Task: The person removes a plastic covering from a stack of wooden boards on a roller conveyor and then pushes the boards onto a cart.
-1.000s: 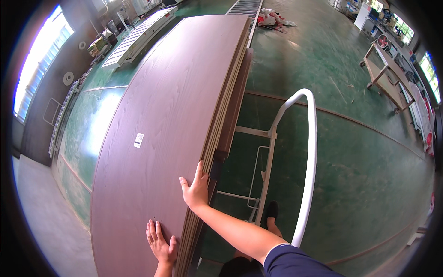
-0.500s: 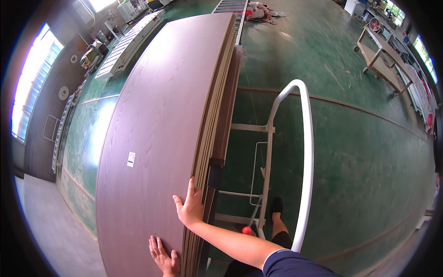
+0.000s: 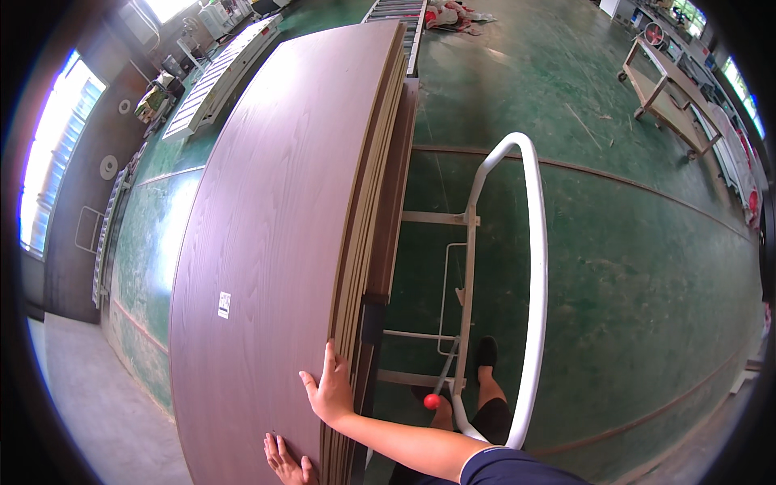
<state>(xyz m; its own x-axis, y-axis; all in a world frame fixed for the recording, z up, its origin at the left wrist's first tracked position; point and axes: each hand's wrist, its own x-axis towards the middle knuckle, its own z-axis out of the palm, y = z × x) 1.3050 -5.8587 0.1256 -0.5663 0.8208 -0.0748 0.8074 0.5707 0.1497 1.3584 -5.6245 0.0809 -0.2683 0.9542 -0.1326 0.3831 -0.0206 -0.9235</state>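
A tall stack of wood-grain boards point(image 3: 267, 186), mauve-brown on top, runs away from me, its layered edges showing along the right side. My right hand point(image 3: 330, 394) rests at the right edge of the top board, thumb and index finger spread apart; its other fingers lie close to the edge and are partly hidden. Nearer to me, my left hand point(image 3: 288, 462) lies flat on the same surface with fingers stretched, its wrist cut off by the lower border. A small white label point(image 3: 224, 305) is stuck on the top board.
Right of the stack stands a metal frame with a white curved tube rail point(image 3: 535, 267) and a red ball knob point(image 3: 432, 401). A roller conveyor point(image 3: 396, 11) lies beyond the boards, another conveyor point(image 3: 218, 79) far left. A wheeled wooden cart point(image 3: 669, 101) stands far right on the green floor.
The stacked boards, with the label, have shifted toward me against the frame and floor. Both my hands have come nearer along with them, keeping about the same pose.
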